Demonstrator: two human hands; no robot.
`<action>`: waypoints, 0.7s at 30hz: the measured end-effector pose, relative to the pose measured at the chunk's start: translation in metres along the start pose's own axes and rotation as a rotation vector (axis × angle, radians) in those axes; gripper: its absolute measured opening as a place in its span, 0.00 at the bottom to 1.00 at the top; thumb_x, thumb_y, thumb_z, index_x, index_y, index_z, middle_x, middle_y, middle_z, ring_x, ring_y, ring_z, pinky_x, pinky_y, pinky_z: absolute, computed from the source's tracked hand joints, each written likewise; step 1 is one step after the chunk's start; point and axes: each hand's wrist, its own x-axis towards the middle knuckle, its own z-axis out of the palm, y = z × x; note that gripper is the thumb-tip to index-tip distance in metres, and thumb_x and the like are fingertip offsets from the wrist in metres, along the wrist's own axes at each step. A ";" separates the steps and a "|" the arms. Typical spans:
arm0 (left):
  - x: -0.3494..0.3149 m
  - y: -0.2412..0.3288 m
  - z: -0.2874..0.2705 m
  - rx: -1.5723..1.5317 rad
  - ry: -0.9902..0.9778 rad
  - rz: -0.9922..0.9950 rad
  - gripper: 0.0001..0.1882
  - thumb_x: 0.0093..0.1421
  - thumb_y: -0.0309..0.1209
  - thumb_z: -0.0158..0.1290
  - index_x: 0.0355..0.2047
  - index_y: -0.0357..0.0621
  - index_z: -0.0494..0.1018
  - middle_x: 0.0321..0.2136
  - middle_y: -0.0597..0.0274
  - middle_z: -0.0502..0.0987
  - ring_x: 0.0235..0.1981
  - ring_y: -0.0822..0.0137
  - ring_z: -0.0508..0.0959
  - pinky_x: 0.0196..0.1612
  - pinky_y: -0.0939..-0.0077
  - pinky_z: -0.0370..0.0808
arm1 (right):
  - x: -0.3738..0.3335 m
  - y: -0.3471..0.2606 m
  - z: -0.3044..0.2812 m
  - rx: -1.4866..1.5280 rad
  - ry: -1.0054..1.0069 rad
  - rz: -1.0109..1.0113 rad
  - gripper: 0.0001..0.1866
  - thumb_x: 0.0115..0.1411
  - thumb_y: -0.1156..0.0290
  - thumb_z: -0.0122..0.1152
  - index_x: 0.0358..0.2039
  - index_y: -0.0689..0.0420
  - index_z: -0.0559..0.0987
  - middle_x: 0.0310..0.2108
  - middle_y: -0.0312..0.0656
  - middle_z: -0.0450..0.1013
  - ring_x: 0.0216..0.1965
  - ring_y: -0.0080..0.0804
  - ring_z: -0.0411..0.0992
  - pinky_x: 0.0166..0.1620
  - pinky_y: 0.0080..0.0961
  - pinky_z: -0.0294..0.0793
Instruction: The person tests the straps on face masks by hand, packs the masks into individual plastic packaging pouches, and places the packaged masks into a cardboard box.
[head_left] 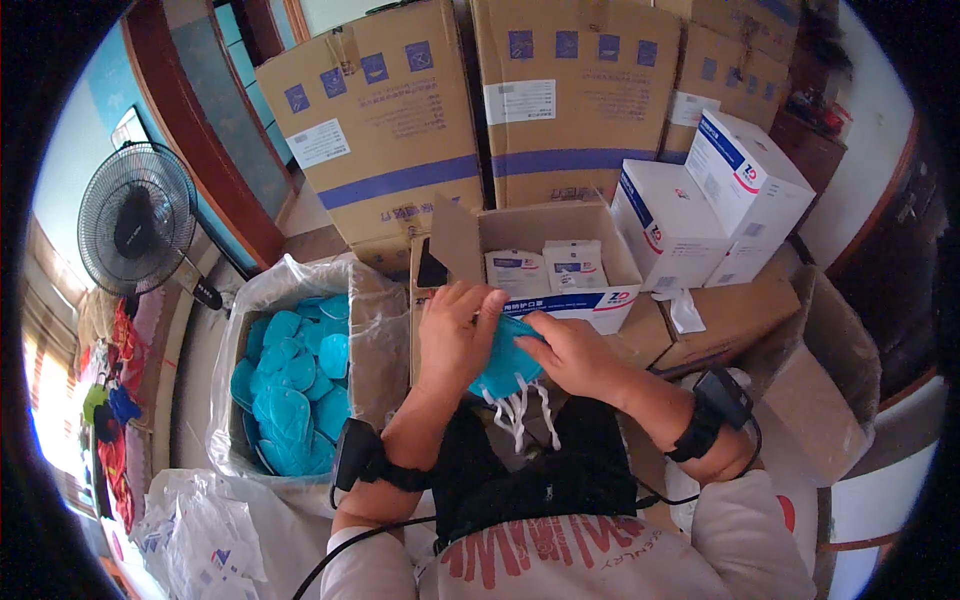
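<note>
Pinching teal masks (508,362) between my left hand (458,328) and right hand (578,358), straps (517,420) hanging toward me; the open white box (600,318) stands just beyond.

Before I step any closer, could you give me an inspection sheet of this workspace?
Surface: brown cardboard boxes under the open white carton.
Job's things: held teal mask, perhaps several, with white straps; loose teal masks in a plastic-lined carton; white packets in the open carton.
Clutter: crumpled plastic bag, lower left; white scrap on cardboard.
Grip: left hand and right hand on the mask.
Cables: black cables by both forearms.
Surroundings: electric fan, large cartons, stacked white boxes.
</note>
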 end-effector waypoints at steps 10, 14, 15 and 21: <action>-0.003 0.002 0.005 0.015 -0.067 -0.323 0.19 0.55 0.45 0.42 0.21 0.42 0.70 0.18 0.51 0.71 0.23 0.49 0.72 0.26 0.61 0.66 | -0.003 0.004 0.010 0.818 -0.086 0.283 0.17 0.55 0.64 0.50 0.41 0.62 0.66 0.31 0.47 0.70 0.34 0.29 0.69 0.37 0.27 0.67; 0.006 -0.014 -0.001 -0.096 0.021 -0.401 0.19 0.56 0.45 0.42 0.22 0.41 0.70 0.19 0.49 0.71 0.24 0.48 0.71 0.27 0.62 0.66 | -0.015 0.010 0.023 0.501 -0.327 0.233 0.13 0.57 0.65 0.48 0.37 0.62 0.69 0.28 0.41 0.70 0.30 0.24 0.68 0.35 0.24 0.68; 0.010 -0.020 -0.005 -0.089 0.015 -0.502 0.19 0.56 0.45 0.43 0.23 0.40 0.70 0.19 0.48 0.71 0.23 0.48 0.71 0.27 0.64 0.66 | -0.017 0.013 0.023 0.524 -0.299 0.255 0.11 0.58 0.66 0.46 0.35 0.62 0.69 0.23 0.37 0.68 0.26 0.21 0.66 0.33 0.21 0.67; 0.017 -0.059 -0.043 -0.011 0.304 -0.395 0.19 0.56 0.44 0.44 0.24 0.38 0.71 0.17 0.50 0.70 0.18 0.60 0.69 0.25 0.68 0.66 | -0.021 0.032 -0.010 0.696 -0.406 0.389 0.12 0.60 0.66 0.41 0.32 0.62 0.69 0.18 0.32 0.61 0.22 0.17 0.61 0.29 0.16 0.65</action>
